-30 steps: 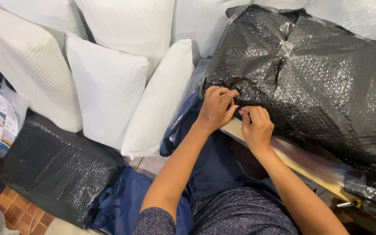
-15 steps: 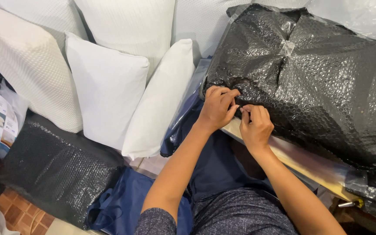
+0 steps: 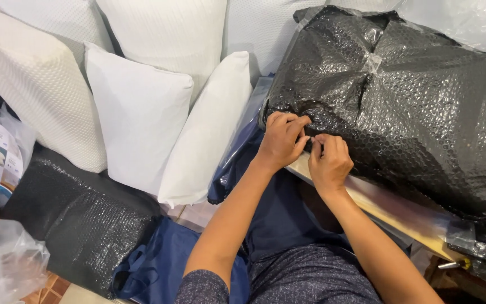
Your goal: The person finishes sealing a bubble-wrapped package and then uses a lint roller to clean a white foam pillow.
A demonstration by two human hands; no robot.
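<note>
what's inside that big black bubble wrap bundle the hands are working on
Nothing inside shows. The big black bubble-wrap bundle is opaque and taped shut on top, so its contents are covered. Left hand and right hand pinch its near edge.

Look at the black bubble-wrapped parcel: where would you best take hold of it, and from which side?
Probably the near lower edge of the parcel, from the person's side. There the wrap is loose and creased, and the left hand and right hand pinch it with their fingertips. The top looks taut, with a taped seam, offering little to grasp.
</note>
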